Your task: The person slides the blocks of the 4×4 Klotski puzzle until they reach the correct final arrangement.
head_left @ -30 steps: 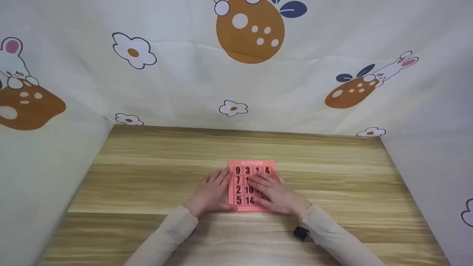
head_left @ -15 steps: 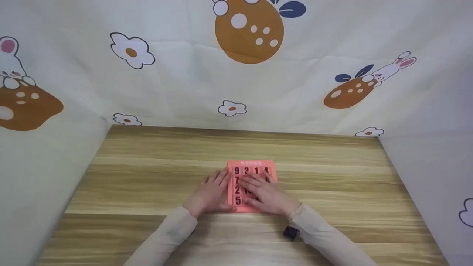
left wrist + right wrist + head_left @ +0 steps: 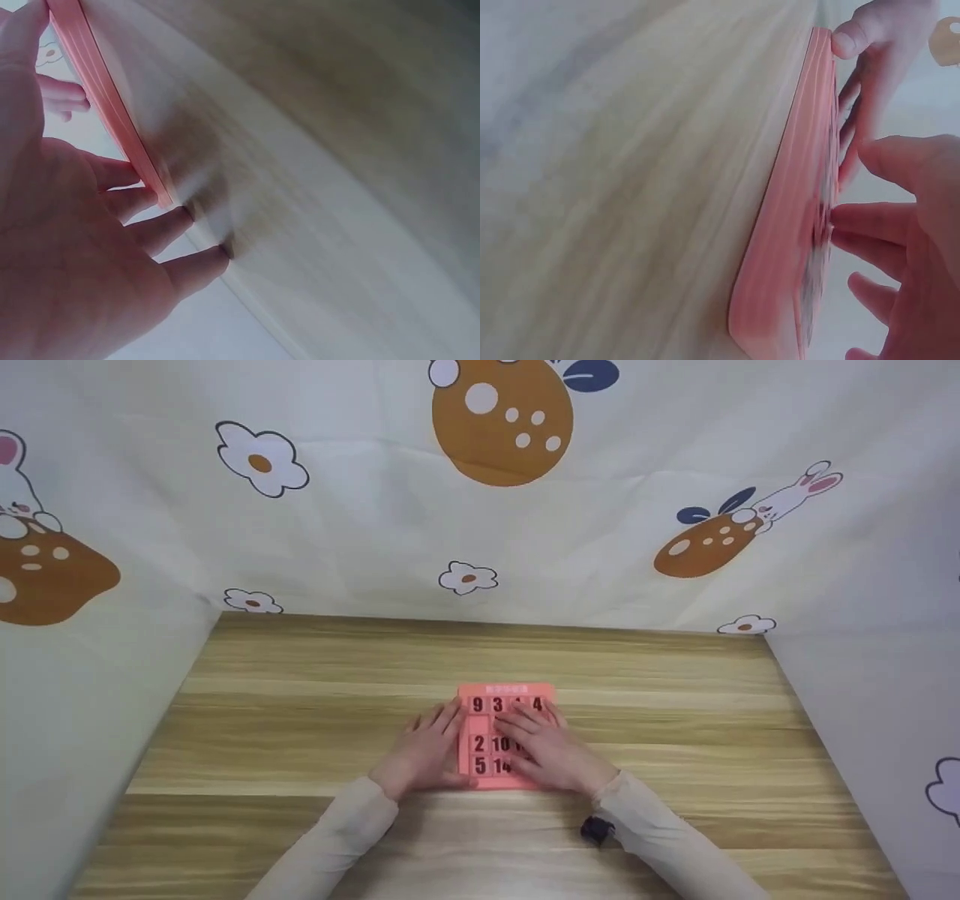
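Note:
A salmon-pink number sliding puzzle [image 3: 506, 689] lies flat on the wooden table, in front of the person. Black numbers mark its tiles; 9, 3 and 4 show in the top row. At the left end of the second row is a bare slot [image 3: 478, 724]. The left hand [image 3: 416, 756] lies along the puzzle's left side, fingers extended against the edge, thumb at the near left corner. Fingertips of the right hand [image 3: 559, 751] touch the tiles from above, seen also in the right wrist view. This hand covers much of the puzzle's right half.
The wooden table [image 3: 300, 675] spreads around the puzzle on all sides. A pale cloth [image 3: 360, 525] printed with rabbits, flowers and orange fruit walls in the back and both sides. A small dark object [image 3: 597, 831] sits at the right wrist.
The right hand slid leftward over the tiles, then back to the right. The 7 tile has left the left end of the second row, baring that slot. The left hand stays in place.

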### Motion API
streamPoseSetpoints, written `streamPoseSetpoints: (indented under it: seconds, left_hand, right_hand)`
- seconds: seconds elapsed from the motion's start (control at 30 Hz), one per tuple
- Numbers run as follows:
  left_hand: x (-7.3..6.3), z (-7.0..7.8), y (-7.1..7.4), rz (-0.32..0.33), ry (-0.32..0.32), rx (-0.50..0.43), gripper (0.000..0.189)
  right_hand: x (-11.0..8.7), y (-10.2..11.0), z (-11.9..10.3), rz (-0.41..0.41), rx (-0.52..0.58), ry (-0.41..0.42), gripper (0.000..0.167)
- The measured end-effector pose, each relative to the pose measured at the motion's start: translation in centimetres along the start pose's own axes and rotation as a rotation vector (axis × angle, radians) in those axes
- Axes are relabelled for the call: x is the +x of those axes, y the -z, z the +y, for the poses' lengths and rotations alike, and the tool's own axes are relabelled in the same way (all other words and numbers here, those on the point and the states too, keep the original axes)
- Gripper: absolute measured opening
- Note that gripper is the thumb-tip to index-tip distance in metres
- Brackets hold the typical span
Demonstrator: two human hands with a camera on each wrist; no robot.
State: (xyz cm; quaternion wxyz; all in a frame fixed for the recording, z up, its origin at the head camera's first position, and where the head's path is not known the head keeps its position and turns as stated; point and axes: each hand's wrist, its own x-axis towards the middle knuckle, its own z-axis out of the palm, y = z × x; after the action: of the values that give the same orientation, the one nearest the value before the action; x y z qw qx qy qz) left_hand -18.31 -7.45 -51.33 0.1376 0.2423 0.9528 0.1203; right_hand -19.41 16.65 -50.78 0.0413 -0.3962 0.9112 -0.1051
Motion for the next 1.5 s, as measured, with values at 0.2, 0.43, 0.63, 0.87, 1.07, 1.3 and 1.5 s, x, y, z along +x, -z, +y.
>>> streamPoseSetpoints:
  seconds: [0.2,0.43,0.63,0.87,1.07,1.3,1.5]
  left_hand:
    - [0.1,0.2,0.1,-0.015,0.007,0.008,0.111]
    - [0.1,0.2,0.2,-0.018,0.007,0.015,0.11]
    - [-0.2,0.1,0.2,-0.02,0.01,0.013,0.111]
    - [0.0,0.1,0.1,-0.006,-0.006,0.021,0.111]
    - [0.0,0.2,0.2,-0.008,0.004,0.034,0.109]
    - [0.0,0.3,0.2,-0.024,0.002,0.015,0.11]
    - [-0.1,0.2,0.3,-0.023,0.011,-0.001,0.111]
  right_hand:
    - [2.4,-0.3,-0.1,-0.063,0.042,-0.039,0.062]
    - [1.9,-0.6,-0.7,-0.06,-0.002,0.003,0.06]
    - [0.6,-0.5,-0.9,-0.034,0.008,0.059,0.061]
    - [0.9,-0.4,0.3,0.06,0.001,-0.084,0.058]
    - [2.3,-0.4,0.0,-0.001,0.016,-0.023,0.061]
    - [1.9,0.0,0.7,0.078,0.049,-0.034,0.053]
    - [0.7,0.1,2.1,0.197,-0.015,-0.095,0.038]
